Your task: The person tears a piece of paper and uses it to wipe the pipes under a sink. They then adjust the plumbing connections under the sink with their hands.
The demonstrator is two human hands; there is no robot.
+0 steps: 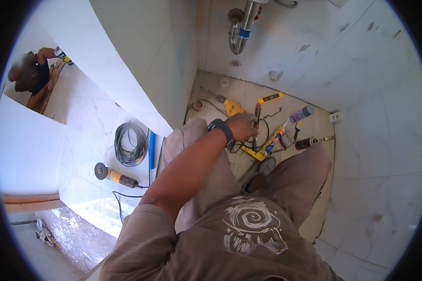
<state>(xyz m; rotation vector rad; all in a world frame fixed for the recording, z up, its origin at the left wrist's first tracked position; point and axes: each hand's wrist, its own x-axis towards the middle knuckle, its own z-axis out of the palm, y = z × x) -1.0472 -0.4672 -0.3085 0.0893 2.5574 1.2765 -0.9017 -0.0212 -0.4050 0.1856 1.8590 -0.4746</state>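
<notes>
My left hand [244, 127], with a dark watch on its wrist, reaches down over the tools on the tiled floor. Its fingers are curled about a red-handled tool [257, 112], whose exact kind is partly hidden by the hand. Just beyond the hand lies a yellow power drill [232, 107] with a long bit. To the right rests a yellow caulking gun [254, 152] with a blue-and-white sealant tube [274, 140] in it. Past that are a small yellow level [270, 98] and a purple spray can [301, 114] with a grey cap. My right hand is out of view.
Chrome drain pipe [239, 44] hangs from the far wall. A white partition [140, 61] stands left of me. Beyond it lie a cable coil [131, 144], a blue tube [152, 150] and an angle grinder [116, 176]. Another person [30, 77] is at the far left, near a can [63, 55].
</notes>
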